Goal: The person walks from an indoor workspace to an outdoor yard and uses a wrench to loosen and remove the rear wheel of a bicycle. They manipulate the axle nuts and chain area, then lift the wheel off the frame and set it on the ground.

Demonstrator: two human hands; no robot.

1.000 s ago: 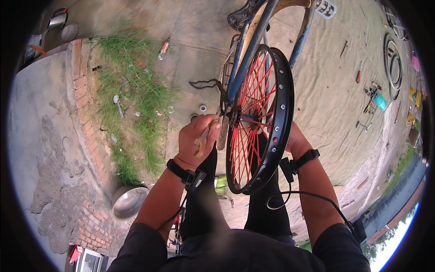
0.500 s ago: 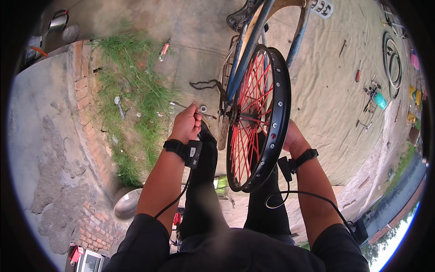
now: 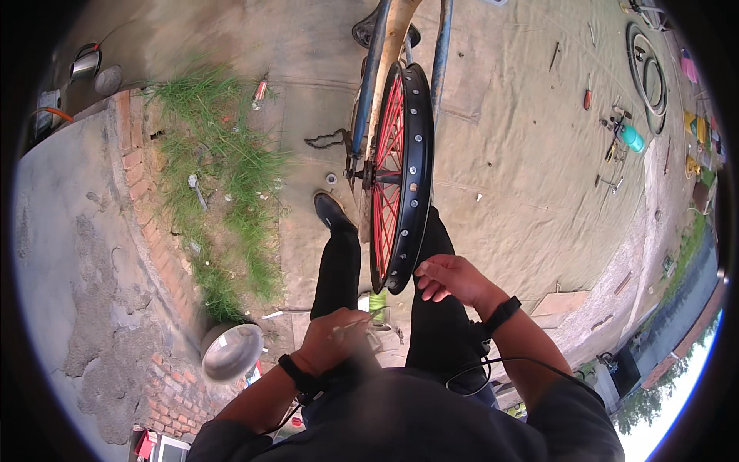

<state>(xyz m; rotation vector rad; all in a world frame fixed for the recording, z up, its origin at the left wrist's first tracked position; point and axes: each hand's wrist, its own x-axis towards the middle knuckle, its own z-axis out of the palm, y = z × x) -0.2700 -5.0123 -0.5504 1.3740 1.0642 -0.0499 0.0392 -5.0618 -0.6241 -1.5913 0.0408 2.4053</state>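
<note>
Now that our left hand (image 3: 332, 336) has drawn back close to us, fingers clenched around a slim metal tool (image 3: 376, 313), our right hand (image 3: 456, 279) has come away too, fingers released just beside the red-spoked wheel (image 3: 416, 173), which stands between the blue bicycle frame's (image 3: 369, 85) arms, its hub (image 3: 388, 177) left untouched.

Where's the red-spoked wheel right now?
In the head view, the red-spoked wheel is just right of centre, its upper end between tubes of the blue bicycle frame and its lower end left of the right hand.
</note>
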